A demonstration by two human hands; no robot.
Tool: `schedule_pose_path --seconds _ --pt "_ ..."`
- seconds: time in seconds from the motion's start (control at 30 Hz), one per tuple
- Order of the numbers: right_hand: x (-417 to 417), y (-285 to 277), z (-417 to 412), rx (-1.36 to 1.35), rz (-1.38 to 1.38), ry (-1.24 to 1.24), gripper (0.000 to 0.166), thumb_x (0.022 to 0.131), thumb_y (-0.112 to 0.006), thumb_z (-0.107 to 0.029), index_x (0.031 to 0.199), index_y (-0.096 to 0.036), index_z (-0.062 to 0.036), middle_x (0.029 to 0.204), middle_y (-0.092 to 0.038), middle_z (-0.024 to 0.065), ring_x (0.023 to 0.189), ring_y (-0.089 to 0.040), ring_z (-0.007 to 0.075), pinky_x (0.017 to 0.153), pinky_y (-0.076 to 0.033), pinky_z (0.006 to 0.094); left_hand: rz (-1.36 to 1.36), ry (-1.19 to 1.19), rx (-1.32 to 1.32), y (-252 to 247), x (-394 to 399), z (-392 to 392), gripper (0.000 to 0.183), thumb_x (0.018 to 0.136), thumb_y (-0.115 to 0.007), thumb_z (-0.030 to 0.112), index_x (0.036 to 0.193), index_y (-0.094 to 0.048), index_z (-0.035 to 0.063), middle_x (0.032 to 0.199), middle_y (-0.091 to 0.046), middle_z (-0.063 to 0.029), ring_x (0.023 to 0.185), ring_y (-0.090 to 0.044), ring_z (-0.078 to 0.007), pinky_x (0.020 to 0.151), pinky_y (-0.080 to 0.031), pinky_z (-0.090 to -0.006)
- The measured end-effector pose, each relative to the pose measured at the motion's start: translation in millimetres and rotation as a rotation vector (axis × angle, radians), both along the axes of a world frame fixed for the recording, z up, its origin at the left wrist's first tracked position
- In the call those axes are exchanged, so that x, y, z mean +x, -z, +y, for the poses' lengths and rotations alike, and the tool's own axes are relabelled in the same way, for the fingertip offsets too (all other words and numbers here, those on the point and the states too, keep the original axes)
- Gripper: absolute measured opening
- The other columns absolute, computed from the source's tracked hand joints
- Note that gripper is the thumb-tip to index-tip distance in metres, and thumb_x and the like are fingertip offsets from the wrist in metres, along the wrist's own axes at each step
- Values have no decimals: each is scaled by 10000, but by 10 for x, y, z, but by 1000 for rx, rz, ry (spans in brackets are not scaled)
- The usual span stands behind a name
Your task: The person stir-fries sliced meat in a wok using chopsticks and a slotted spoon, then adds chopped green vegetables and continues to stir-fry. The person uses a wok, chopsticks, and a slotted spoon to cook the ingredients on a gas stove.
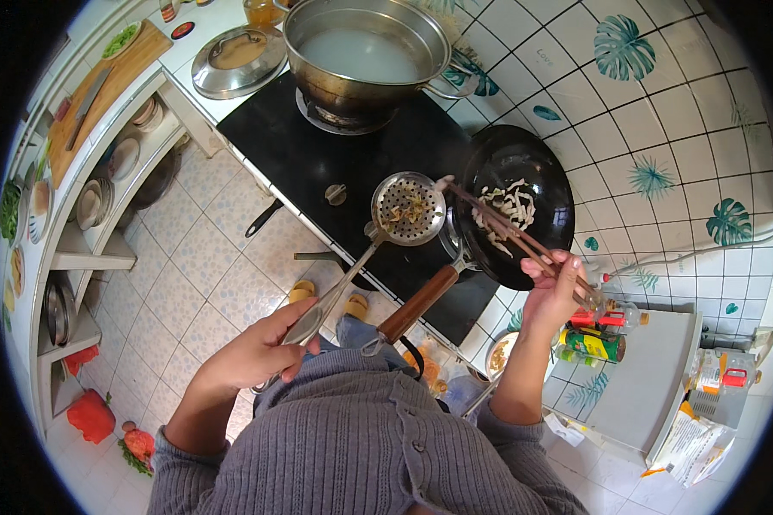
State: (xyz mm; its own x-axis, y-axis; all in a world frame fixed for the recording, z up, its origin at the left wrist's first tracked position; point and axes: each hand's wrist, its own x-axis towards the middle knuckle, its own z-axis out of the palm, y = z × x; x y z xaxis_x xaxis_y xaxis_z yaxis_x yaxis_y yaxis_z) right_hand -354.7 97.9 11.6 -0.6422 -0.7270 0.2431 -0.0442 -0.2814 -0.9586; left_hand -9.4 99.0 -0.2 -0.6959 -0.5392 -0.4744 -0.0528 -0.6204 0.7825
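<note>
My left hand (257, 351) grips the long metal handle of a perforated skimmer (410, 209), whose bowl holds fried-looking bits above the black stovetop. In my right hand (557, 290) is a pair of brown chopsticks (512, 232), reaching over a black wok (547, 199) towards the skimmer's rim, with a pale morsel (444, 183) at their tips. Pale strips of food (512, 205) lie in the wok. Its wooden handle (419, 306) points towards my body, and neither hand touches it.
A large metal pot (361, 77) of cloudy liquid stands on the far burner, with a metal lid (238, 61) beside it. A cutting board (106, 96) carries a knife (90, 106) on the left counter. Bottles (592, 344) and a bowl of food (501, 354) are at the right.
</note>
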Motion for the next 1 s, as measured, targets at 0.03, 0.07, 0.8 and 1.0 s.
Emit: schedule_pose_path --seconds 0.03,0.07,0.8,1.0 --pt "-58 -8 1 -34 46 70 309 859 -457 -263 785 -473 37 662 -517 130 495 -561 238 477 -508 329 -4 2 -1 3 -8 -2 571 677 -403 -33 1234 -283 -19 817 -486 -70 501 -456 -88 466 -379 -197" --pt "-150 -11 9 -27 100 132 304 861 -454 -257 786 -473 37 667 -518 131 491 -558 232 480 -505 322 -12 -13 -1 -6 1 3 583 676 -401 -36 1245 -273 -17 817 -486 -71 502 -456 -90 465 -380 -199" --pt "-1573 542 -619 241 366 159 274 867 -449 -251 809 -500 12 701 -543 71 521 -560 130 486 -440 209 -82 -180 74 -71 -227 162 626 656 -379 -49 1268 -252 -7 797 -504 -68 467 -431 -86 439 -359 -199" --pt "-1622 605 -697 251 382 142 268 863 -458 -248 798 -503 9 692 -542 67 521 -557 127 483 -428 206 -56 -215 103 -71 -281 219 621 670 -388 -49 1272 -242 -7 805 -509 -71 476 -429 -88 446 -368 -203"
